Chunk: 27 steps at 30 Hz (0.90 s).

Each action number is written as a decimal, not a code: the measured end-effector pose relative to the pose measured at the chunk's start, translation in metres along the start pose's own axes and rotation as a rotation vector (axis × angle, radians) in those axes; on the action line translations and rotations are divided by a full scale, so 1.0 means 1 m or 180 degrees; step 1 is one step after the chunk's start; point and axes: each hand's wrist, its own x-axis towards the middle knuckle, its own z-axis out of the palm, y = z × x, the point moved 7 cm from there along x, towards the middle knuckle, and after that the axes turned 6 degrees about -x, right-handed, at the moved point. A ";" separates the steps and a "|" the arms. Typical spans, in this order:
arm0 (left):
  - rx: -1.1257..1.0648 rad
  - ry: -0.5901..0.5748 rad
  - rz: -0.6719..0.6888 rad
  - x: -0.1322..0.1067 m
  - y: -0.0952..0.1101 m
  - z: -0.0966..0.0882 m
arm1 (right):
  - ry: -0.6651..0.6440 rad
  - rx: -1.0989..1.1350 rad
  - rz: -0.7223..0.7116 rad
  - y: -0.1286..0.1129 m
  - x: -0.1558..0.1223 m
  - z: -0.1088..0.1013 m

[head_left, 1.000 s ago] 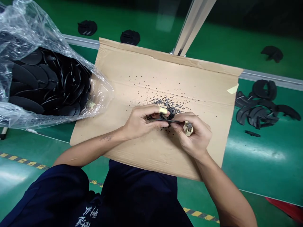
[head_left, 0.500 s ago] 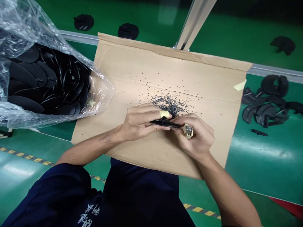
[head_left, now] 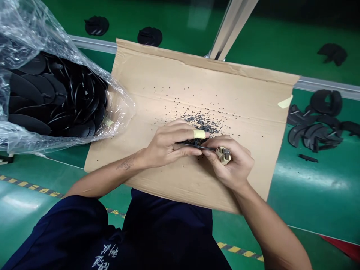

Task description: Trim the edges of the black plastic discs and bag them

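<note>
Lifted slightly, the left hand (head_left: 167, 144) pinches a black plastic part (head_left: 194, 143); the right hand (head_left: 233, 165) clenches a taped tool (head_left: 223, 155) against it (cardboard sheet (head_left: 157, 80) edges well clear).

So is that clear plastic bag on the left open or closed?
Open: the clear plastic bag is folded back at its mouth, leaving the black molded parts inside uncovered.

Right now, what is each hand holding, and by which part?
The left hand pinches a thin black piece between thumb and fingers, near its end. The right hand grips a tape-wrapped tool by its wrapped handle.
</note>
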 end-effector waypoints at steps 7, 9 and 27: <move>-0.0010 0.0203 -0.0336 -0.003 -0.004 -0.004 | 0.0052 -0.0060 0.0120 0.004 0.002 -0.003; 0.0081 0.0157 -0.0187 -0.003 -0.003 -0.002 | 0.0077 -0.0137 -0.0047 0.001 0.002 -0.004; 0.0446 0.0242 -0.0175 0.002 -0.003 -0.007 | -0.0383 -0.0942 0.0005 0.009 0.010 -0.025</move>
